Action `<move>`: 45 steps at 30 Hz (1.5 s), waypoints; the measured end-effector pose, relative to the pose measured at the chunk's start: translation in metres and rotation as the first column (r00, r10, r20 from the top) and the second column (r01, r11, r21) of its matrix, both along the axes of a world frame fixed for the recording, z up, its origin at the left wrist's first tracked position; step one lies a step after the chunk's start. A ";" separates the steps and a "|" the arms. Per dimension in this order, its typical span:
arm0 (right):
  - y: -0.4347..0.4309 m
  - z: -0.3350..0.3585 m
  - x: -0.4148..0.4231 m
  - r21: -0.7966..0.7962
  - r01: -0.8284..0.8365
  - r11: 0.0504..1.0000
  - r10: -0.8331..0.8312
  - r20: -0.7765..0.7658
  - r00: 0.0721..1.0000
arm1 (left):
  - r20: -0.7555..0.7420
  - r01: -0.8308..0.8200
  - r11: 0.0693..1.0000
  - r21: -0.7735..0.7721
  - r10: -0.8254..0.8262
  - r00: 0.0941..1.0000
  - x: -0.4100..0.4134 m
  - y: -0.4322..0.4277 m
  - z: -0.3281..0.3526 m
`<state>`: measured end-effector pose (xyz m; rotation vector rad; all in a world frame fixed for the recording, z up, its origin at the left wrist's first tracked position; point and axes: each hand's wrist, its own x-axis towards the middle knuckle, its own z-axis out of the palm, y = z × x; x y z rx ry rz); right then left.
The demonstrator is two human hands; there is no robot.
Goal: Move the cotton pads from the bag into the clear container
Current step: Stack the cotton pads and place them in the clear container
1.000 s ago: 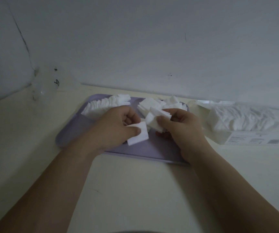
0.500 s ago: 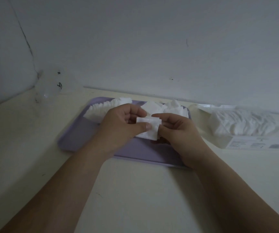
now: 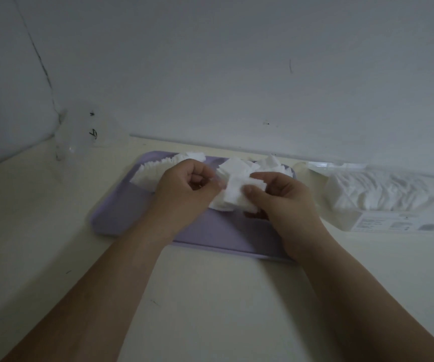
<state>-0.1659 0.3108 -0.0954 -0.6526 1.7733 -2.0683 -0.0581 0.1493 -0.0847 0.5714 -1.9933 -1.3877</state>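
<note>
Over a purple tray (image 3: 122, 212) both my hands hold a small stack of white square cotton pads (image 3: 234, 192). My right hand (image 3: 286, 202) pinches the stack with its thumb on top. My left hand (image 3: 184, 192) has its fingers curled and grips the stack's left edge. A fanned row of pads (image 3: 155, 168) lies at the tray's back left, and a loose pile of pads (image 3: 273, 165) at its back right. The open plastic bag (image 3: 375, 189), still holding many pads, lies right of the tray. The clear container (image 3: 80, 137) stands at the back left by the wall.
Everything rests on a cream tabletop (image 3: 210, 296) set against a white wall. The container stands in the left corner, well apart from the tray. Bare tabletop lies in front of the tray, under my forearms.
My hands have come together, and the single pad from my left hand has joined the stack in my right. The view has shifted slightly.
</note>
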 end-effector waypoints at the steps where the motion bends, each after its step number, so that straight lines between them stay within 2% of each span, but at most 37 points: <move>1: 0.000 -0.002 -0.005 0.005 0.070 0.998 -0.070 0.003 0.998 | 0.024 -0.040 0.997 -0.070 0.041 0.999 0.000 -0.006 -0.002; 4: 0.002 -0.008 -0.018 0.026 0.202 0.979 -0.202 -0.012 0.979 | 0.148 -0.038 0.958 -0.285 0.083 0.985 -0.003 -0.012 -0.008; 7: -0.001 -0.014 -0.020 0.037 0.198 0.979 -0.197 -0.037 0.980 | 0.223 0.052 0.952 -0.302 0.017 0.975 -0.009 -0.005 -0.012; 11: -0.005 -0.019 -0.020 0.049 0.153 0.987 -0.151 -0.045 0.988 | 0.366 0.164 0.892 -0.422 0.002 0.931 -0.012 0.000 -0.005; 13: -0.005 -0.020 -0.021 0.067 0.163 0.984 -0.159 -0.059 0.985 | 0.393 0.190 0.902 -0.389 -0.024 0.919 -0.012 -0.002 -0.002; 16: -0.004 -0.022 -0.023 0.079 0.190 0.979 -0.185 -0.059 0.981 | 0.366 0.159 0.940 -0.301 -0.040 0.930 -0.012 -0.007 -0.005; 20: -0.004 -0.024 -0.024 0.096 0.194 0.976 -0.188 -0.064 0.980 | 0.227 0.104 0.975 -0.197 -0.058 0.972 -0.008 -0.013 -0.014; 25: -0.004 -0.024 -0.024 0.115 0.198 0.973 -0.190 -0.080 0.979 | 0.174 0.064 0.887 -0.457 0.018 0.985 -0.004 -0.012 -0.012; 31: -0.004 -0.024 -0.024 0.110 0.191 0.975 -0.184 -0.067 0.981 | 0.124 0.053 0.847 -0.529 0.015 0.992 -0.002 -0.015 -0.009; 34: -0.004 -0.024 -0.024 0.114 0.185 0.976 -0.177 -0.073 0.981 | 0.093 0.000 0.818 -0.576 0.065 0.994 -0.002 -0.018 -0.008; 36: -0.004 -0.025 -0.024 0.110 0.183 0.977 -0.176 -0.072 0.982 | 0.051 -0.054 0.824 -0.565 0.100 0.994 -0.001 -0.018 -0.007; 39: -0.005 -0.025 -0.023 0.106 0.177 0.978 -0.169 -0.077 0.983 | 0.017 -0.077 0.882 -0.464 0.096 0.995 0.001 -0.016 -0.004; 43: -0.005 -0.026 -0.024 0.135 0.189 0.973 -0.174 -0.116 0.978 | 0.095 0.047 0.970 -0.237 -0.025 0.995 -0.002 -0.011 -0.008; 45: -0.004 -0.025 -0.023 0.161 0.200 0.966 -0.177 -0.144 0.974 | 0.134 0.101 0.958 -0.267 -0.067 0.989 -0.002 -0.011 -0.012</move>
